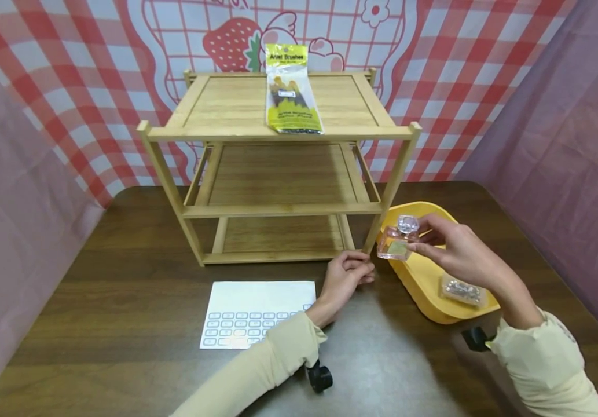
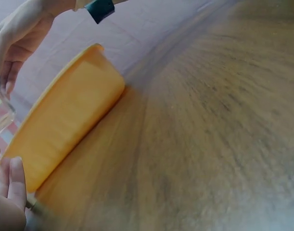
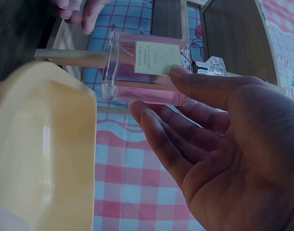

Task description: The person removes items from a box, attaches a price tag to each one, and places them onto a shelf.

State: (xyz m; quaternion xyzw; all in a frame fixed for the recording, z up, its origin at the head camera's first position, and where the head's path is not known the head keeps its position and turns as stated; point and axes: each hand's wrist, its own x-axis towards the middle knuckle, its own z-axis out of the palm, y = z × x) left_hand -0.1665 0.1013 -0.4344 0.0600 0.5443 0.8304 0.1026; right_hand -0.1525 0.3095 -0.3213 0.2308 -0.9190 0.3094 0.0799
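Observation:
My right hand pinches a pink glass perfume bottle between thumb and fingers. The bottle has a clear faceted cap and, in the right wrist view, a pale label facing the camera. It is held above the left rim of a yellow plastic basket. Beside the front right foot of a wooden three-tier shelf, my left hand lies low with its fingers loosely bent. Nothing shows in its grasp. Part of the left hand is cut off in the left wrist view.
In the basket lies a small clear box of metallic bits. A yellow packet of artist brushes lies on the shelf's top tier. On the table, a white sheet with printed boxes is partly covered by the left forearm.

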